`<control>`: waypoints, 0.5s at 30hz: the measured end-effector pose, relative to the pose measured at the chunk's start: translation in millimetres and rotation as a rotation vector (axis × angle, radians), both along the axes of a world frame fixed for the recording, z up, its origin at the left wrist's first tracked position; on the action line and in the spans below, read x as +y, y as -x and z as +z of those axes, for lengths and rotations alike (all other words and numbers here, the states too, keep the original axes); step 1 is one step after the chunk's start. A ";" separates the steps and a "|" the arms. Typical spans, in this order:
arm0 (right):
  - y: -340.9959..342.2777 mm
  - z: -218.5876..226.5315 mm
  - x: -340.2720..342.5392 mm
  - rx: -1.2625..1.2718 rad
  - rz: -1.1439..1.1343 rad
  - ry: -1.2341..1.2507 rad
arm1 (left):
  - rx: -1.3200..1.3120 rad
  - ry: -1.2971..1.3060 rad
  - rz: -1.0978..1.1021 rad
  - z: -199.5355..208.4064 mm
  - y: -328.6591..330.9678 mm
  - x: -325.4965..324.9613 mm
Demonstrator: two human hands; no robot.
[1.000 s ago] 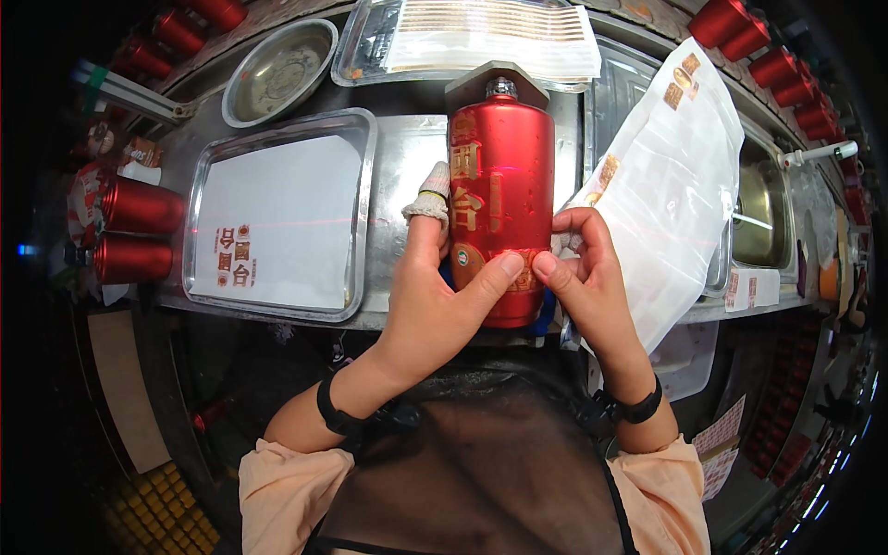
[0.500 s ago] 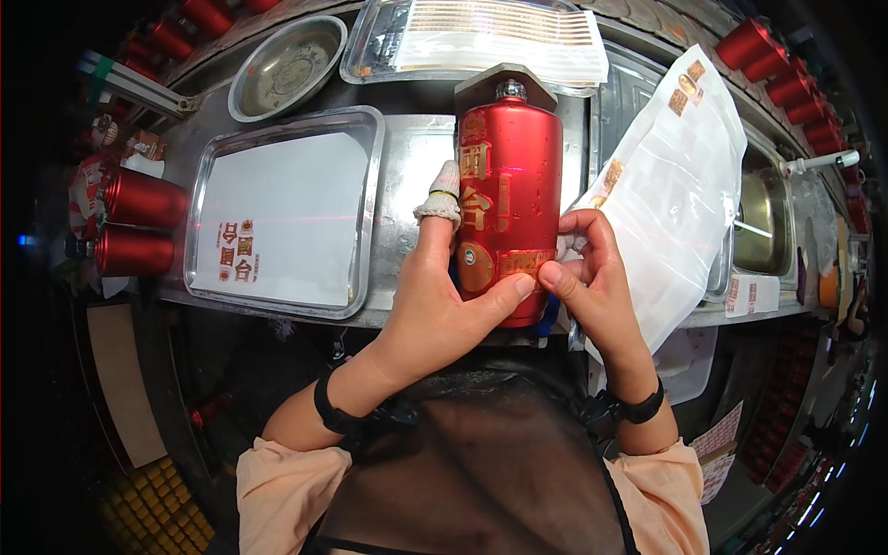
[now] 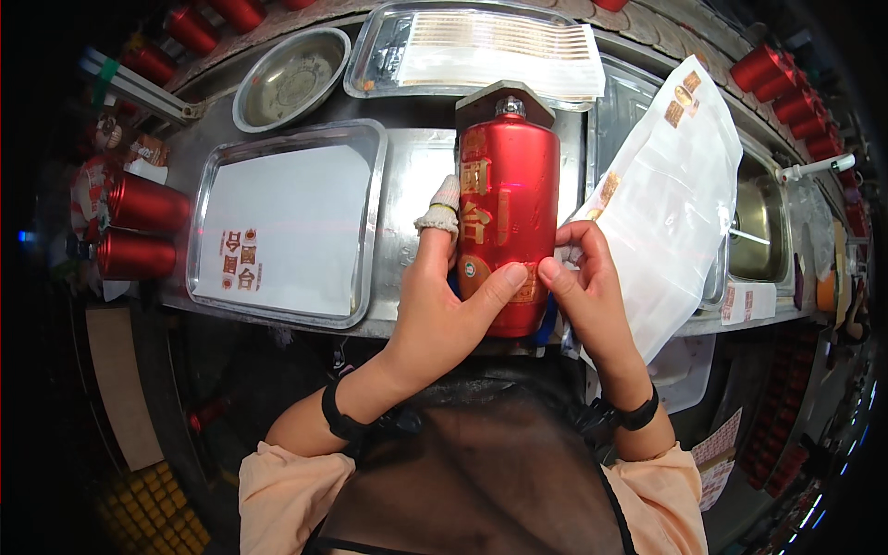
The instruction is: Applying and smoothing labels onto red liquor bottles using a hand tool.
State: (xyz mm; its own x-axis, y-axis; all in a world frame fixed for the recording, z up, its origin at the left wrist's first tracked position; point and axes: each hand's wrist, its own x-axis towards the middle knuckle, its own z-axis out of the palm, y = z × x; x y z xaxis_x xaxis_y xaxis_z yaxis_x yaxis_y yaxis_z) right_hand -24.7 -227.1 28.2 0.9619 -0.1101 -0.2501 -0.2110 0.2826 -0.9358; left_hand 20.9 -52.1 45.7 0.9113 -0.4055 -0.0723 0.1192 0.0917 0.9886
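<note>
A glossy red bottle [image 3: 527, 185] with gold characters down its left side lies in front of me, neck pointing away. Its neck is by a dark angular block [image 3: 507, 91]. My left hand [image 3: 427, 319] is wrapped round the left side, thumb pressed on the lower front. A pale knitted cover sits on one of its fingers. From the right, my right hand [image 3: 594, 291] grips the lower edge, its thumb beside the left one. Between and under the thumbs is a gold decal [image 3: 527, 290], partly covered. The right fingertips are hidden behind the bottle.
Left stands a metal tray [image 3: 377, 185] with a white decal sheet [image 3: 287, 203]; beyond it is a metal bowl [image 3: 291, 79]. A far tray [image 3: 375, 55] holds striped sheets. White translucent sheeting [image 3: 675, 194] lies right, near a sink [image 3: 760, 217]. Red bottles [image 3: 139, 254] lie at left.
Both thumbs have shifted slightly up the bottle, the left one more. The whole scene sits a little lower in the picture. Both hands keep their grip.
</note>
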 end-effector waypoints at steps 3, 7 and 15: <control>-0.3 -2.2 -3.5 -0.003 0.028 0.089 | -0.021 0.004 0.015 0.8 2.2 1.6; 6.7 -2.1 -0.7 0.015 0.027 0.082 | -0.069 -0.077 -0.024 -1.5 2.0 5.5; 14.3 0.2 -7.9 -0.045 0.034 0.034 | -0.100 -0.123 -0.044 5.7 1.5 4.6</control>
